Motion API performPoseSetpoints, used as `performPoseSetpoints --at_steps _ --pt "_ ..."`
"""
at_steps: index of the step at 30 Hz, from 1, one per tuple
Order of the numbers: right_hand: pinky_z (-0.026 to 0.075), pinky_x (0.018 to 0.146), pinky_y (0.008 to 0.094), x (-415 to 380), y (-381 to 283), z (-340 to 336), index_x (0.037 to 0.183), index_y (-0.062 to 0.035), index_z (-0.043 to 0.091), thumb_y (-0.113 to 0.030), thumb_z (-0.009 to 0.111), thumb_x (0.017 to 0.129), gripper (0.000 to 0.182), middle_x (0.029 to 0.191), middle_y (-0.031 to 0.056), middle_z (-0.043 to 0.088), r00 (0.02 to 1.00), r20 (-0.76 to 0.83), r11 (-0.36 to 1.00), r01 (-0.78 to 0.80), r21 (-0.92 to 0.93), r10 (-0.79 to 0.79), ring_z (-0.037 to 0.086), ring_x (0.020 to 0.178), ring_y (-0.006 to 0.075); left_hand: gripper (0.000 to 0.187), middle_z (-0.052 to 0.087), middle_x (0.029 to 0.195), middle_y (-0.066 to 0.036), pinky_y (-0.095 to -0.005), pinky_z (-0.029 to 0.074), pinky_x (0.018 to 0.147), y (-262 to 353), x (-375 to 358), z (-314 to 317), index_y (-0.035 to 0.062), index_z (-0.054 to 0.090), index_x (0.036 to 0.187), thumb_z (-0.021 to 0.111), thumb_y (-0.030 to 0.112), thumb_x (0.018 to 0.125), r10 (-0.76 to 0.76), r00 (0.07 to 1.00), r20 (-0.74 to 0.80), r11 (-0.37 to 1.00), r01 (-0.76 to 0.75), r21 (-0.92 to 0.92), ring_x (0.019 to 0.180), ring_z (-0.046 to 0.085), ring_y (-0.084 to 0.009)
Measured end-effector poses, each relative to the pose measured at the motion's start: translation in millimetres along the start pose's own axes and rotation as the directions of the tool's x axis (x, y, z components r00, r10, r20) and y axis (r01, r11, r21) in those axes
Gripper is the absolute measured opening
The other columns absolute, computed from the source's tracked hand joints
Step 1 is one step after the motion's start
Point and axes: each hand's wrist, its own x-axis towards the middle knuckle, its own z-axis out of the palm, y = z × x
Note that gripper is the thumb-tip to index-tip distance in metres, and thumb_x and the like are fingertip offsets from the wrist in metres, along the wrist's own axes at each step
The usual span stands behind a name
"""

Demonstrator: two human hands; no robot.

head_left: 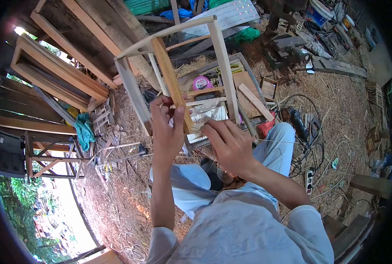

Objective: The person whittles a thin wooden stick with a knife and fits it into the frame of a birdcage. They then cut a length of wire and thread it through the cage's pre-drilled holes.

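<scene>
A pale wooden frame (224, 66) stands in front of me, with a yellowish wooden slat (172, 81) running from its curved top rail down toward my hands. My left hand (167, 121) is closed round the lower part of this slat, thumb on its near face. Beside the slat's lower end is my right hand (224, 141), its fingers bent and pressed together; what they hold, if anything, is too small to make out. Behind the frame, a pink round tape (202, 83) lies on a wooden tray (252, 80).
Power tools with cables (298, 123) and a power strip (309, 182) lie on the shaving-covered ground at the right. Wooden frames (59, 70) lean at the upper left. A metal vise-like tool (288, 55) stands at the upper right.
</scene>
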Motion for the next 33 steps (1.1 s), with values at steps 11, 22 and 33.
performPoseSetpoints --at_steps 11,22,33 --pt "0.044 0.069 0.0348 29 2 -22 0.092 -0.0027 0.059 -0.011 0.059 0.07 0.023 0.083 0.0055 0.057 0.996 0.078 0.996 -0.05 0.077 0.044 0.054 0.078 0.0211 0.031 0.065 0.088 -0.006 -0.0424 0.036 0.093 -20 -39 -22 0.005 0.061 0.097 0.073 0.003 0.069 0.335 0.937 0.103 0.672 -0.314 0.671 0.09 0.059 -0.0263" --pt "0.033 0.081 0.0421 19 -2 -13 0.093 -0.0131 0.063 -0.006 0.065 0.068 0.026 0.088 -0.0015 0.06 0.976 0.058 0.976 -0.215 0.046 0.212 0.053 0.086 0.0219 0.023 0.068 0.087 -0.002 -0.0386 0.037 0.09 -27 -45 -13 0.0084 0.067 0.088 0.076 0.008 0.067 0.44 0.898 0.009 0.651 -0.326 0.686 0.089 0.062 -0.0202" --pt "0.032 0.082 0.0419 21 0 -14 0.093 -0.0133 0.063 -0.007 0.067 0.068 0.025 0.089 -0.003 0.061 0.976 0.051 0.974 -0.214 0.075 0.211 0.053 0.086 0.0202 0.022 0.068 0.086 -0.002 -0.0367 0.035 0.089 -25 -42 -12 0.0084 0.067 0.089 0.075 0.007 0.069 0.406 0.914 0.003 0.705 -0.315 0.635 0.089 0.062 -0.0193"
